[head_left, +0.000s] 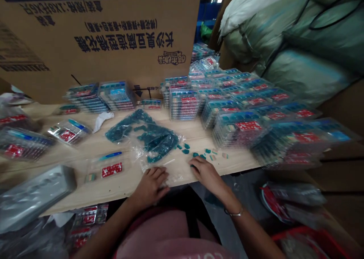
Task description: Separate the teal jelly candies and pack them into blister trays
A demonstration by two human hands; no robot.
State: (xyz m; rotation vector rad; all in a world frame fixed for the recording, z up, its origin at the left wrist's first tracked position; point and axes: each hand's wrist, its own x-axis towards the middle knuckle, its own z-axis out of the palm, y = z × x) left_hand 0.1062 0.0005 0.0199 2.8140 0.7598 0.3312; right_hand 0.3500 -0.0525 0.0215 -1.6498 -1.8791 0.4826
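Note:
My left hand rests at the table's front edge, thumb apart from the fingers, with nothing seen in it. It lies beside the crinkled clear end of a plastic bag of small teal pieces. The fingers of my right hand are closed at the tips around a small dark teal piece. Just beyond them, loose teal pieces and several pale striped erasers lie on the wood. To the left sits a clear tray with a blue pen, a red dotted item and a striped eraser.
Stacks of filled clear packs crowd the table's right side. Other stacks stand at the back by a large cardboard box. A grey moulded block and more packs are at left. A red basket sits low right.

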